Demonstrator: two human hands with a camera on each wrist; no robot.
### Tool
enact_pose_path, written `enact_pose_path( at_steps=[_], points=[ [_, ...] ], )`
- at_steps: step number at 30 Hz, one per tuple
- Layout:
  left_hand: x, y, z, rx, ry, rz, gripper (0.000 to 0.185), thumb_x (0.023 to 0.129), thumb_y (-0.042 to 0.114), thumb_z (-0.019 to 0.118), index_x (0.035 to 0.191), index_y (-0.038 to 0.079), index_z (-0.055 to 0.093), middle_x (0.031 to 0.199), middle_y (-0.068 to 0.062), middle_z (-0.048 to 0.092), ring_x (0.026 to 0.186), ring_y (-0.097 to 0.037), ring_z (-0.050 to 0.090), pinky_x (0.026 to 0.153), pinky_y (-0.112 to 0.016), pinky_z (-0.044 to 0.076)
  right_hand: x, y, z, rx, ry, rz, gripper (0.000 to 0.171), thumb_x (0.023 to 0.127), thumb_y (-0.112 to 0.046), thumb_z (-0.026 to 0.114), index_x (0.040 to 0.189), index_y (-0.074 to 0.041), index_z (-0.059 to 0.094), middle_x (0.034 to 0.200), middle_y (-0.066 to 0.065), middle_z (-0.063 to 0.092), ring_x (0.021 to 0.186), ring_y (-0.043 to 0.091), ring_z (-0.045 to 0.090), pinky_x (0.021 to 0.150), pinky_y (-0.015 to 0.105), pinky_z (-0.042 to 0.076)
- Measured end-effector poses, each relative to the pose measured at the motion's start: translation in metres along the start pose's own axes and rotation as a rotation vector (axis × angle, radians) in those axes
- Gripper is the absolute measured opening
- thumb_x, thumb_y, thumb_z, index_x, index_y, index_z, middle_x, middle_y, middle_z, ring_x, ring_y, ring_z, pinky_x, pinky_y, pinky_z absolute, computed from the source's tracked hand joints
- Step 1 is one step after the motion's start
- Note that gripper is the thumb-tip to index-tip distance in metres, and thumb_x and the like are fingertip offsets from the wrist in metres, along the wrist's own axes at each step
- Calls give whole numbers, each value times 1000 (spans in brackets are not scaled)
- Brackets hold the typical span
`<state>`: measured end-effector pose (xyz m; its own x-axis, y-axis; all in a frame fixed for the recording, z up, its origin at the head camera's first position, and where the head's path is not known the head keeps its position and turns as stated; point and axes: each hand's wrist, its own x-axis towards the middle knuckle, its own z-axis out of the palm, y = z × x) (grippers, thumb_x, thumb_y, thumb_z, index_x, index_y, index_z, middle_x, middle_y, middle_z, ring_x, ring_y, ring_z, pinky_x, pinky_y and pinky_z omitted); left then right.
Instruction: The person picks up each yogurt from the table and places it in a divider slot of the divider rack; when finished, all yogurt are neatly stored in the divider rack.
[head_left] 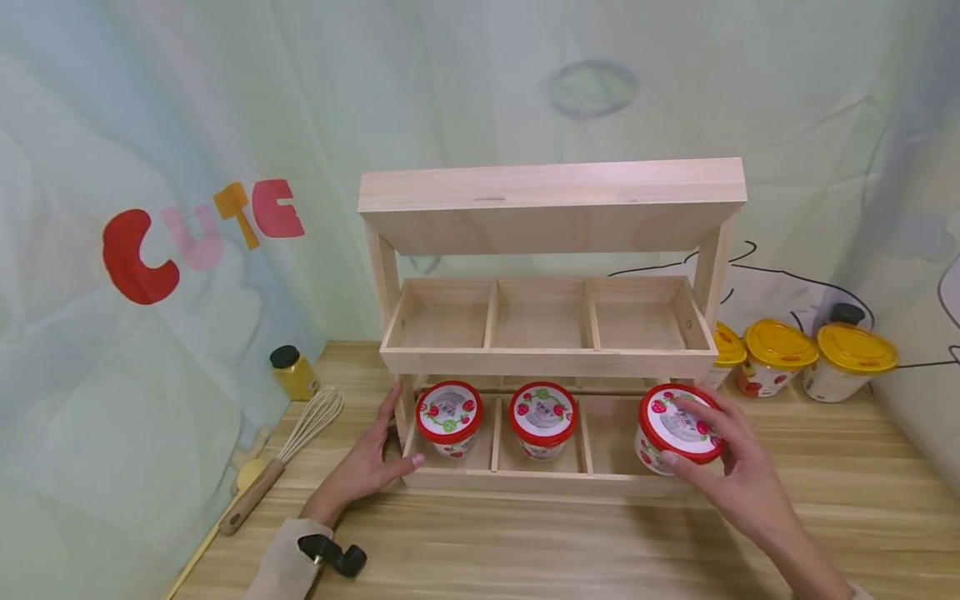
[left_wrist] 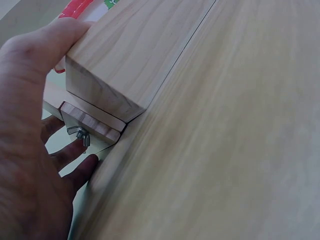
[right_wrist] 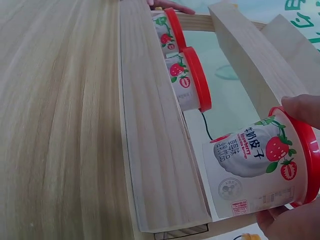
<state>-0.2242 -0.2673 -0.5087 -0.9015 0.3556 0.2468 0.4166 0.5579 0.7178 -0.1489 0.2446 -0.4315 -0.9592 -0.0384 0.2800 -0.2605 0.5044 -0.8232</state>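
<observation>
A wooden two-tier rack (head_left: 547,363) stands on the table, each tier split into three compartments. My left hand (head_left: 367,467) grips the lower tier's left end, thumb over the front corner. In the left wrist view its fingers (left_wrist: 75,150) bend round the side by a wing nut (left_wrist: 80,134). My right hand (head_left: 738,467) holds a strawberry-print cup (head_left: 678,425) by its red lid, thumb in front and fingers over the lid. That cup tilts at the lower right compartment. Two matching cups sit in the lower left (head_left: 450,417) and lower middle (head_left: 543,421) compartments.
Several yellow-lidded cups (head_left: 780,354) stand right of the rack, with a black-capped container (head_left: 846,313) behind them. At left are a whisk (head_left: 300,437) and a yellow jar (head_left: 296,379) with a black lid. A printed curtain (head_left: 525,75) hangs behind.
</observation>
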Motion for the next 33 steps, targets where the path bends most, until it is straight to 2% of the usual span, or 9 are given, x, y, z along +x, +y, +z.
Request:
enact_pose_path(
  at_steps=[3, 9, 13, 16, 20, 25, 27, 30, 33],
  points=[
    [0, 0, 0, -1, 2, 0, 121, 90, 28, 83, 174, 28, -4, 177, -32, 18, 155, -62, 34, 119, -81, 32, 2, -1, 3, 15, -1, -16, 70, 92, -17, 85, 156, -25, 56, 175, 11, 29, 136, 5, 39, 98, -3, 42],
    [0, 1, 0, -3, 0, 1, 121, 90, 27, 83, 174, 28, -3, 177, -32, 16, 155, -62, 33, 120, -81, 32, 6, -2, 10, 47, -13, -19, 69, 92, -16, 86, 155, -20, 58, 178, 19, 22, 144, 45, 41, 97, -3, 42],
    [0, 2, 0, 4, -2, -9, 121, 90, 29, 83, 174, 28, -3, 177, -32, 16, 155, -62, 35, 119, -81, 33, 10, -3, 15, 22, -27, 12, 70, 92, -22, 86, 156, -23, 56, 180, 22, 15, 145, 53, 43, 96, -4, 39],
    [-1, 2, 0, 10, -3, -10, 121, 90, 29, 83, 174, 28, -3, 177, -32, 17, 154, -62, 35, 119, -81, 34, 13, -3, 20, 28, -30, 5, 70, 92, -23, 87, 155, -23, 56, 180, 19, 18, 147, 52, 42, 98, -4, 37],
    [-1, 3, 0, 14, -1, -7, 121, 89, 28, 83, 174, 28, -3, 177, -32, 17, 154, -62, 35, 118, -81, 34, 19, -1, 28, 43, -29, -34, 68, 91, -21, 87, 153, -22, 58, 175, 12, 31, 141, 39, 47, 99, -2, 41],
    [0, 3, 0, 15, 0, -14, 121, 89, 29, 83, 174, 28, -3, 177, -31, 16, 155, -62, 34, 119, -81, 34, 25, 4, 36, -26, -15, -56, 66, 89, -24, 88, 150, -21, 61, 169, 14, 40, 137, 33, 50, 99, 1, 40],
    [1, 3, 0, 15, -2, -19, 121, 90, 30, 83, 174, 29, -3, 178, -31, 15, 155, -61, 34, 119, -81, 34, 27, 6, 40, -73, -3, -65, 67, 88, -25, 89, 149, -19, 62, 167, 16, 45, 136, 34, 52, 103, 12, 46],
    [1, 3, 0, 14, -3, -17, 121, 90, 30, 83, 174, 28, -3, 178, -31, 15, 156, -62, 33, 119, -81, 33, 30, 8, 44, -112, -7, -74, 70, 87, -25, 90, 150, -16, 61, 164, 21, 47, 135, 40, 54, 109, 45, 54],
    [0, 3, 0, 13, -3, -14, 121, 90, 30, 83, 175, 27, -3, 177, -32, 15, 155, -62, 33, 119, -80, 33, 32, 10, 47, -108, -26, -69, 72, 86, -25, 89, 150, -12, 58, 165, 24, 45, 138, 45, 52, 110, 71, 48]
  ],
)
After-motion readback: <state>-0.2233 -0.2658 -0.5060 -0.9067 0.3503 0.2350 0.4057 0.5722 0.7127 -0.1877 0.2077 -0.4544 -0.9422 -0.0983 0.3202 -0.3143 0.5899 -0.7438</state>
